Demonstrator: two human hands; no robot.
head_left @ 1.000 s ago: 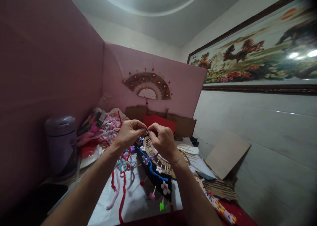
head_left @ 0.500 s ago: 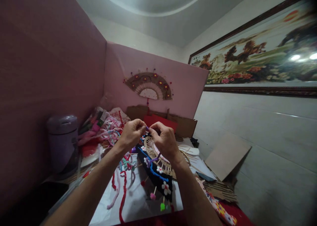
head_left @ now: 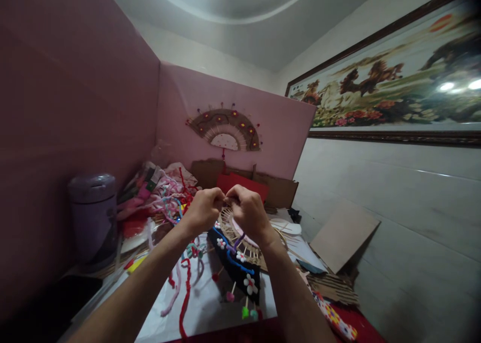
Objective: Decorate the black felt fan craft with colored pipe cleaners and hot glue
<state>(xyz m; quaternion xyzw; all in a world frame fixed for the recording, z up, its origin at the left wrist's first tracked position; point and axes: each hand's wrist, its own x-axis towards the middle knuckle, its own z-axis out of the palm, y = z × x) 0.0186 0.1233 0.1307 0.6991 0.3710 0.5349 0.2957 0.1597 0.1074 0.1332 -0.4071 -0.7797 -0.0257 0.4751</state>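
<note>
My left hand [head_left: 206, 206] and my right hand [head_left: 248, 210] meet fingertip to fingertip above the table, both closed in a pinch. The fingers cover what is between them. A purple pipe cleaner [head_left: 237, 241] hangs from under my right hand, its lower end over the fan below. That fan [head_left: 236, 268] lies beneath my hands, with a black band, white flowers, a wavy blue pipe cleaner [head_left: 240, 268] and thin wooden ribs. Small sticks tipped with pink and green pompoms [head_left: 245, 312] stick out from its near edge. My hands hide its far part.
A similar brown fan [head_left: 225, 127] hangs on the pink back panel [head_left: 278, 127]. Loose pipe cleaners [head_left: 184, 293] and a fabric heap [head_left: 165, 183] lie to the left, beside a lilac canister [head_left: 92, 223]. Cardboard [head_left: 343, 235] leans against the right wall.
My fingers have curled further inward, and the purple bit seen between my fingertips is now hidden. The hanging purple end has bent lower. A yellow thing shows beside my left forearm.
</note>
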